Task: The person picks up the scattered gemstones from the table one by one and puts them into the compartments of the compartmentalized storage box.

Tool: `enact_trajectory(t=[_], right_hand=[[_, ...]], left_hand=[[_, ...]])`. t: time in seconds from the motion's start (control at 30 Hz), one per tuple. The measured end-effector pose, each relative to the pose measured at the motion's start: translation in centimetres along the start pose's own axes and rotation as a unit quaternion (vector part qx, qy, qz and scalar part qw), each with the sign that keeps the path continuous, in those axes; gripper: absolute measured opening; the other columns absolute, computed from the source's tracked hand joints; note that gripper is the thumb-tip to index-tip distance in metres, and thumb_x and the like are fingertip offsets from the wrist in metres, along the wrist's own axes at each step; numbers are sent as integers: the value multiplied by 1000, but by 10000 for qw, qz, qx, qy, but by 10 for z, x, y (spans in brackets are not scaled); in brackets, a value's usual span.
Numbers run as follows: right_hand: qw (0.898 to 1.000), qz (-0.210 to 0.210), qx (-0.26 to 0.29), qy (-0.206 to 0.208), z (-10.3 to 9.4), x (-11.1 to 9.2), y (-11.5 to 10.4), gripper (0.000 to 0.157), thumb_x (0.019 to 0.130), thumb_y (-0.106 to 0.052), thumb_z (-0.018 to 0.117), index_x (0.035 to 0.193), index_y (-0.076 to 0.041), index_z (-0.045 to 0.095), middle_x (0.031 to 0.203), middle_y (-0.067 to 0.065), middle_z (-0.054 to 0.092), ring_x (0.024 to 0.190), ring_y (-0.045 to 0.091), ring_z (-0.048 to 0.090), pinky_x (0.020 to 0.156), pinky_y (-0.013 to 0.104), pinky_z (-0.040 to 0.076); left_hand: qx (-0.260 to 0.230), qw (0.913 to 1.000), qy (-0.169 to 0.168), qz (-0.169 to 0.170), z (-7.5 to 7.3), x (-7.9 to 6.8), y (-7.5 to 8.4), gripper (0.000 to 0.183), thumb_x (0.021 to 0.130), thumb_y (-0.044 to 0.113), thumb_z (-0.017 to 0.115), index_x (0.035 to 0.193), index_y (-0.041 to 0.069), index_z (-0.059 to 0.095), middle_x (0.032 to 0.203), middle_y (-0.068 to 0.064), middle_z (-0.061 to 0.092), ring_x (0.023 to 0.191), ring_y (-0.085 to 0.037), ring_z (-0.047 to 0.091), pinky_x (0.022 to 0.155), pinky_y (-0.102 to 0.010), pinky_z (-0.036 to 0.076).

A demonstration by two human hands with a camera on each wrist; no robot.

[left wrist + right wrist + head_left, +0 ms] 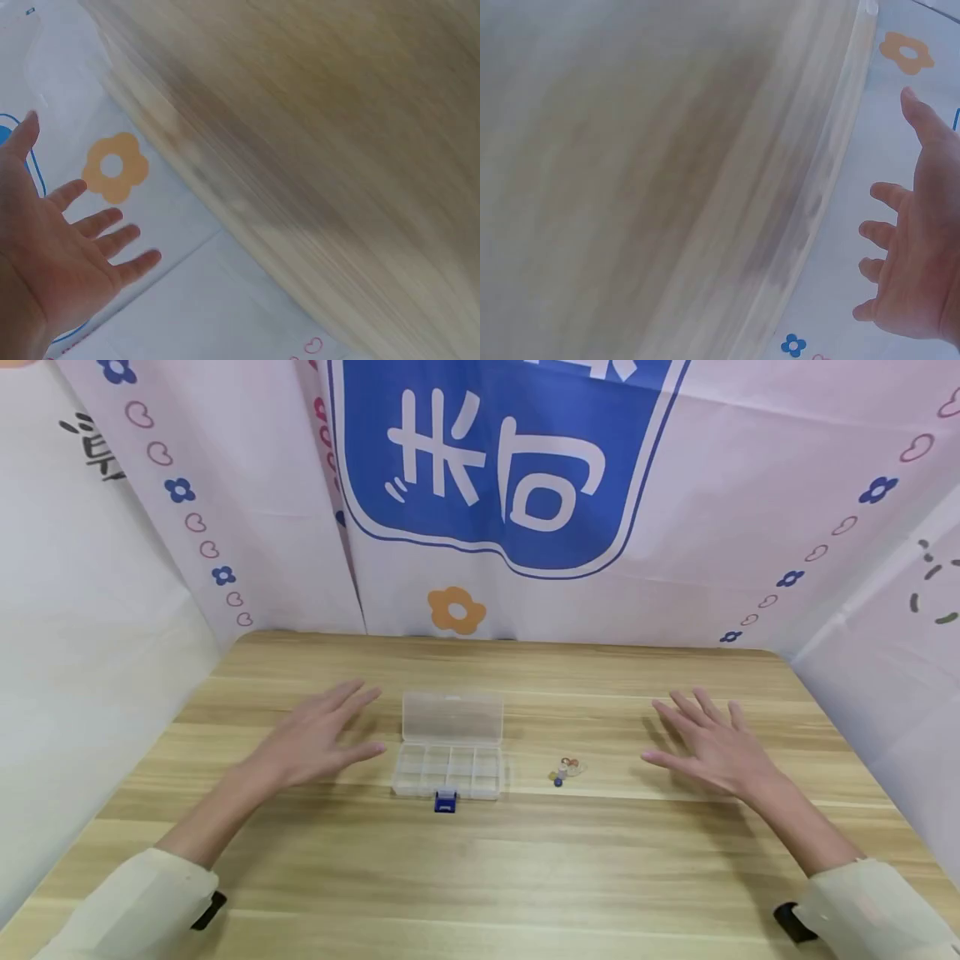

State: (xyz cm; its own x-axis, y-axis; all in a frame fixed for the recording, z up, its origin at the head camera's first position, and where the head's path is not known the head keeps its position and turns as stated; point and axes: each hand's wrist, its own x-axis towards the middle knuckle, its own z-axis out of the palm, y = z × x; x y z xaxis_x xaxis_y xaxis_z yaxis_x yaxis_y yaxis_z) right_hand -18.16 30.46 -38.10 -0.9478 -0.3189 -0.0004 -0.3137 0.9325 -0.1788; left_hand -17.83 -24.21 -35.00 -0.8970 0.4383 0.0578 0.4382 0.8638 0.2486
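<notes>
Both the left hand (318,739) and the right hand (716,750) are hovering over the table (525,877), holding nothing, with fingers loosely spread wide; the left is hanging near the box (420,792); the lid (452,718) is standing up at its back, presumably so the compartments are lying exposed; the blue clasp (446,802) is facing front, probably for easy pinching; the trinkets (562,772), too tiny to identify, are lying between box and right hand, seemingly bunched against straying.
</notes>
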Motion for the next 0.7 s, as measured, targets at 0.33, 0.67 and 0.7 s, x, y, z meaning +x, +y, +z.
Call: enact_trajectory(t=[0.33, 0.67, 0.7], right_hand=[[9992, -377, -56, 113, 1, 14, -19, 81, 97, -63, 58, 156, -9, 47, 162, 23, 37, 151, 50, 22, 117, 73, 16], [9933, -1056, 39, 471, 9, 25, -37, 66, 100, -52, 62, 145, -3, 58, 156, 25, 45, 143, 50, 39, 111, 69, 33], [9928, -1104, 69, 468, 9, 26, -39, 66, 100, -51, 62, 144, -3, 59, 156, 25, 44, 144, 50, 39, 112, 69, 33]], left_hand=[[-862, 9950, -117, 489, 10, 10, 11, 70, 86, 43, 84, 135, -3, 63, 137, -23, 63, 130, -45, 56, 109, -62, 41], [-1079, 9893, -427, 890, 17, 14, 12, 69, 77, 39, 91, 126, -3, 67, 120, -16, 70, 111, -35, 65, 96, -55, 53], [-1131, 9883, -463, 910, 18, 14, 11, 68, 77, 38, 92, 126, -3, 67, 120, -16, 70, 110, -35, 65, 97, -55, 53]])
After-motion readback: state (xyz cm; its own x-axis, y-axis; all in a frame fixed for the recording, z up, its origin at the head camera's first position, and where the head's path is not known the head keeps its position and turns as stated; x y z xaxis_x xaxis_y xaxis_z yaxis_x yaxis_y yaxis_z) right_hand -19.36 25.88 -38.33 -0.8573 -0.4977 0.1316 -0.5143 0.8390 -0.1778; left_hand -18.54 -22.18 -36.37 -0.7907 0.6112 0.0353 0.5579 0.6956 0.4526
